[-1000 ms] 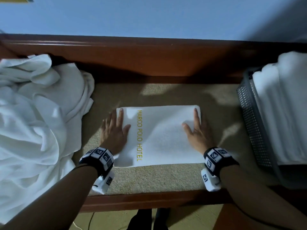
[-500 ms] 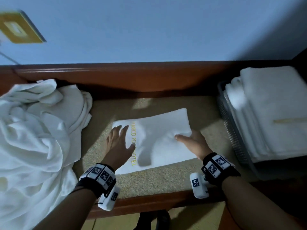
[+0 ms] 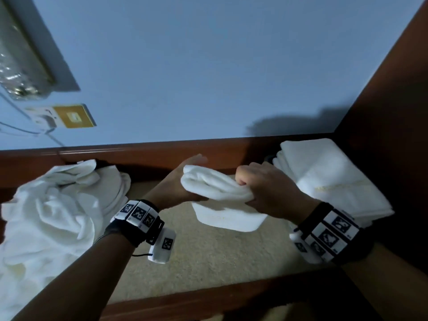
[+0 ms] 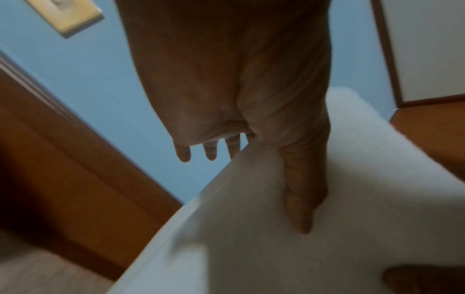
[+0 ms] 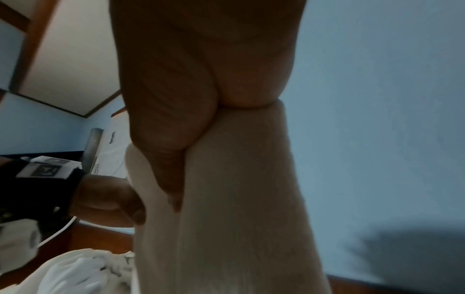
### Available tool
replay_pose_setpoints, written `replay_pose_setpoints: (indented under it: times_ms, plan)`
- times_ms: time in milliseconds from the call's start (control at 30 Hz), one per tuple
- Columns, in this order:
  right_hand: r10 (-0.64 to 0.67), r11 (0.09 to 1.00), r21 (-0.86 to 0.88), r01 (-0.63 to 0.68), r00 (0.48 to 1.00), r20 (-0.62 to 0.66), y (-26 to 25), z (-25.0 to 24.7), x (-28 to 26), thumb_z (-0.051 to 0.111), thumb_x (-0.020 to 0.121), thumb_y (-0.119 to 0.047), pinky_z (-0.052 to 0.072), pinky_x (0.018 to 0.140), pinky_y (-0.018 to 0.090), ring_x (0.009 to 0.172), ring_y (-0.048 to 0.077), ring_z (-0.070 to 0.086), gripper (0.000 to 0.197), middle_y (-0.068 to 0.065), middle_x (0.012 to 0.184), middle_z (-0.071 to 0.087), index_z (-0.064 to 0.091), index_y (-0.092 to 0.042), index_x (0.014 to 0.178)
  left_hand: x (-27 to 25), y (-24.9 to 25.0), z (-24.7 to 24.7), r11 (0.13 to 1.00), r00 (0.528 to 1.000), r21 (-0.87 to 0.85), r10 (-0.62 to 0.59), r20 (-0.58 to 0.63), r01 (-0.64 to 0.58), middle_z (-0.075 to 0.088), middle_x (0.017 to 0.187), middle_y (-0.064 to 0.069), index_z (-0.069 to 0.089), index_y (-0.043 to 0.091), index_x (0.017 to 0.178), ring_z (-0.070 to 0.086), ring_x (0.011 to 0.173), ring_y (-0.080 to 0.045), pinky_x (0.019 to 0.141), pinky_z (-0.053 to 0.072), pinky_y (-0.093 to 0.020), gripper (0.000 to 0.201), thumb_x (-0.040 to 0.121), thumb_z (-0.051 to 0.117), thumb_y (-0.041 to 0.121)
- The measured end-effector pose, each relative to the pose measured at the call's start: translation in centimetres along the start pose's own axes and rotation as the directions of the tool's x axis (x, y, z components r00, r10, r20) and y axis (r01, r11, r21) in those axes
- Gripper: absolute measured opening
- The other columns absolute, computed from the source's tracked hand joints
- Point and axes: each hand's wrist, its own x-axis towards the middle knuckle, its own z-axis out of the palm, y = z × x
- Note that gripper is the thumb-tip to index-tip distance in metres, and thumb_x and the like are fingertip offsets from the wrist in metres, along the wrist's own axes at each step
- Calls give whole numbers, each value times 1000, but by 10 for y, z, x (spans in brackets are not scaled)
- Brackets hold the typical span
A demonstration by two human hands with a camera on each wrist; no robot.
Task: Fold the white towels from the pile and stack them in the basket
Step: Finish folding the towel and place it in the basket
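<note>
Now my left hand (image 3: 185, 181) and right hand (image 3: 266, 193) both clasping the towel (image 3: 215, 186), lifted between pile (image 3: 58, 205) and stack (image 3: 328, 177).

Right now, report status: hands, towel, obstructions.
Left hand and right hand both gripping folded towel, lifted off the surface. Stack in basket to the right. Nothing blocking.

Bare forearms; black wristbands (image 3: 139, 218) bearing white square-code tags; white tagged camera pod (image 3: 162, 245) under each wrist.
</note>
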Motion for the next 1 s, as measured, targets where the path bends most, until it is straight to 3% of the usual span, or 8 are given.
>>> replay_pose_setpoints:
  times_ms: [100, 233, 333, 433, 500, 733, 867, 1000]
  plan:
    - [-75, 997, -47, 68, 980, -186, 9, -42, -21, 75, 80, -18, 32, 65, 39, 69, 22, 41, 37, -8, 78, 40, 40, -25, 86, -8, 43, 13, 982, 992, 163, 106, -67, -94, 66, 86, 20, 60, 36, 92, 62, 82, 1, 69, 50, -17, 24, 80, 80, 31]
    - [72, 997, 15, -72, 921, -384, 26, -85, -48, 75, 80, -56, 39, 73, 43, 78, 21, 48, 44, -11, 87, 45, 54, -19, 92, -11, 107, 24, 968, 950, 55, 252, -184, -246, 67, 92, 12, 61, 36, 98, 64, 86, -2, 76, 53, -22, 39, 74, 86, 18]
    - [379, 921, 293, -257, 764, -522, 38, -94, -75, 93, 63, -55, 49, 93, 41, 102, 19, 57, 78, -6, 112, 54, 59, -17, 122, -10, 151, 24, 935, 923, 51, 354, -153, -350, 68, 95, -10, 61, 16, 99, 68, 90, -28, 82, 56, -48, 34, 74, 84, 20]
    - [721, 618, 727, -301, 585, -371, 43, -81, -104, 97, 51, -61, 47, 108, 32, 128, 11, 55, 119, -4, 142, 52, 38, -32, 150, -3, 184, 25, 901, 892, 41, 434, -125, -433, 61, 95, -17, 62, 21, 99, 62, 90, -40, 84, 53, -61, 33, 74, 83, 17]
    - [779, 470, 834, -288, 579, -239, 45, -63, -118, 97, 51, -60, 46, 113, 43, 135, 10, 53, 119, -13, 148, 52, 32, -45, 150, 0, 205, 27, 882, 877, 17, 471, -98, -472, 65, 97, -5, 66, 32, 104, 65, 92, -28, 87, 53, -52, 39, 78, 82, 7]
    - [770, 233, 939, -255, 638, -18, 24, -28, -140, 97, 60, -9, 57, 88, 23, 112, 8, 70, 76, -8, 119, 75, 62, -21, 127, 34, 240, 43, 856, 879, -241, 476, 21, -457, 71, 120, -26, 63, 5, 132, 69, 112, -44, 98, 56, -59, 53, 81, 78, 1]
    - [842, 145, 954, -263, 539, 20, 47, -17, -166, 91, 69, -18, 60, 88, 33, 109, 19, 72, 52, -5, 113, 78, 70, -23, 117, 78, 232, 61, 853, 880, -259, 474, 22, -453, 70, 126, -20, 60, 1, 133, 68, 119, -36, 98, 57, -53, 45, 90, 69, -8]
    - [939, 124, 930, -345, 343, 2, 94, -22, -198, 89, 77, -42, 58, 95, 41, 106, 11, 72, 53, -11, 115, 76, 66, -35, 124, 148, 201, 95, 906, 923, -206, 384, 35, -370, 70, 132, -5, 63, 22, 137, 66, 123, -28, 100, 54, -60, 54, 87, 81, 29]
